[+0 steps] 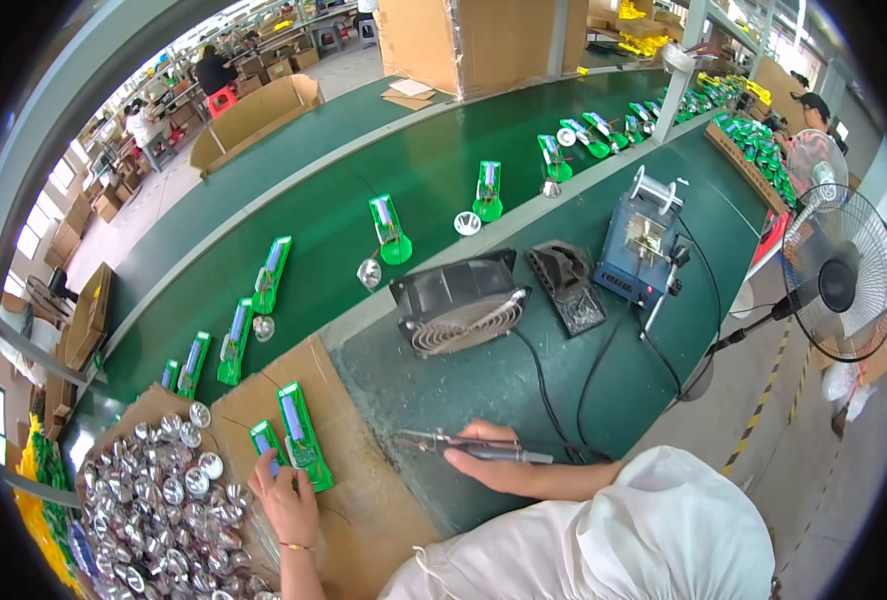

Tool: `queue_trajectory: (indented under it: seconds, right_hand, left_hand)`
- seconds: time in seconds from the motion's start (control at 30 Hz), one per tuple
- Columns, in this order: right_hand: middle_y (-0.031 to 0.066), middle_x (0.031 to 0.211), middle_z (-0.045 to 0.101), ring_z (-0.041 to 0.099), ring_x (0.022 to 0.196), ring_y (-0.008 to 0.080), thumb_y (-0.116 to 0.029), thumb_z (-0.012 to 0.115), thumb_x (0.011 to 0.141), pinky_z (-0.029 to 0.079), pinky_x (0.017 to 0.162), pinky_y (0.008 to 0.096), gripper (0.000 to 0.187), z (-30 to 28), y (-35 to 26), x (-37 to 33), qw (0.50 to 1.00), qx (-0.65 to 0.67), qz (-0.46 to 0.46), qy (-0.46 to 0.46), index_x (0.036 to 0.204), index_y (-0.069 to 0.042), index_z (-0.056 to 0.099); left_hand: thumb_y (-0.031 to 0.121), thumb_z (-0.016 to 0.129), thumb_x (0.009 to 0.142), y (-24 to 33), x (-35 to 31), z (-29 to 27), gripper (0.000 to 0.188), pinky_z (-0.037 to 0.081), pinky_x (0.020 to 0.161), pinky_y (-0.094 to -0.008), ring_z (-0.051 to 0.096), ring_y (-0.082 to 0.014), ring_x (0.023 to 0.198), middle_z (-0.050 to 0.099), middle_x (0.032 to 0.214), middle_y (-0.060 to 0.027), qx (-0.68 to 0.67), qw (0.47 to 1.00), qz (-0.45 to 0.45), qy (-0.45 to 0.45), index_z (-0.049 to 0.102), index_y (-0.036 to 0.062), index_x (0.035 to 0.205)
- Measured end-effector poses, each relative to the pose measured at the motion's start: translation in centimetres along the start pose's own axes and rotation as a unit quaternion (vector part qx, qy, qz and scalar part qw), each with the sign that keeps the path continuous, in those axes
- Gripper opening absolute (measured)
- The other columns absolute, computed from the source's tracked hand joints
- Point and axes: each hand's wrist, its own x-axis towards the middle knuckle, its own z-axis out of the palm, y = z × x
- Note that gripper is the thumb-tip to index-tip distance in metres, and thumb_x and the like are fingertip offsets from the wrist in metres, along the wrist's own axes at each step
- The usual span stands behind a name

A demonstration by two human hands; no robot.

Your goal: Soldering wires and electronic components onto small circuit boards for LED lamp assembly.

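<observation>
My right hand grips a soldering iron, its tip pointing left over the edge of the cardboard sheet. On that cardboard my left hand has its fingers closed over the lower end of a green plastic shell, which carries a blue cylindrical cell; the fingers hide its lower part. Right beside it lies a second green shell with a blue cell and thin wires. A heap of shiny silver reflector cups fills the space left of my left hand.
A black box fan, a black soldering-iron stand and a blue solder feeder with cables stand ahead. Beyond them a green conveyor belt carries several green shells with reflectors. A round fan stands at right; co-workers sit farther off.
</observation>
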Motion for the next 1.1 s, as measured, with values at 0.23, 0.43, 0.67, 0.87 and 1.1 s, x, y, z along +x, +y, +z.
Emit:
queue_trajectory:
  seconds: [0.23, 0.43, 0.67, 0.87, 1.1]
  right_hand:
    - [0.0002, 0.065, 0.057, 0.049, 0.058, 0.0045, -0.015, 0.066, 0.079, 0.039, 0.051, 0.0216, 0.015, 0.3, -0.3, 0.3, 0.999, 0.05, 0.018, -0.008, 0.081, -0.004, 0.055]
    - [0.001, 0.066, 0.058, 0.052, 0.058, 0.0049, -0.015, 0.066, 0.08, 0.041, 0.05, 0.0217, 0.016, 0.6, 0.0, -0.2, 0.997, 0.074, 0.008, -0.015, 0.083, -0.004, 0.055]
    - [0.0015, 0.069, 0.059, 0.052, 0.062, 0.005, -0.015, 0.065, 0.08, 0.042, 0.054, 0.0226, 0.016, 0.7, -0.5, -0.6, 0.998, 0.057, 0.011, -0.026, 0.081, -0.002, 0.056]
    - [0.0007, 0.067, 0.057, 0.05, 0.061, 0.0038, -0.014, 0.065, 0.08, 0.04, 0.052, 0.0213, 0.016, 0.5, -1.4, -1.5, 0.993, 0.101, 0.043, -0.031, 0.083, -0.002, 0.054]
    - [0.0008, 0.066, 0.057, 0.049, 0.06, 0.0037, -0.014, 0.065, 0.08, 0.04, 0.053, 0.0214, 0.017, 1.1, -1.8, -2.0, 0.994, 0.086, 0.048, -0.041, 0.082, -0.002, 0.054]
  left_hand:
    - [0.017, 0.061, 0.072, 4.1, -6.7, -2.8, 0.022, 0.017, 0.1, -0.0534, 0.024, -0.0418, 0.126, 0.033, 0.135, -0.0184, 0.01, 0.999, -0.028, -0.035, 0.061, 0.0028, 0.088]
    - [0.055, 0.048, 0.083, 0.9, -16.5, -5.4, 0.069, 0.016, 0.1, -0.0618, 0.027, -0.0401, 0.126, 0.024, 0.139, -0.0238, 0.104, 0.984, -0.127, 0.066, 0.028, 0.0185, 0.138]
    - [0.017, 0.057, 0.08, -0.4, -15.7, -3.1, 0.039, 0.026, 0.094, -0.0494, 0.037, -0.0386, 0.116, 0.032, 0.133, -0.0223, 0.119, 0.985, -0.121, 0.033, 0.047, 0.0048, 0.116]
    - [0.011, 0.058, 0.079, -0.7, -14.5, -3.4, 0.039, 0.034, 0.089, -0.0449, 0.041, -0.038, 0.113, 0.037, 0.127, -0.0225, 0.041, 0.991, -0.095, 0.085, 0.047, 0.005, 0.116]
    - [0.024, 0.074, 0.065, -0.4, -17.0, -4.2, 0.063, 0.045, 0.071, -0.0444, 0.054, -0.0366, 0.09, 0.05, 0.107, -0.0198, 0.14, 0.975, -0.15, 0.091, 0.047, 0.0058, 0.119]
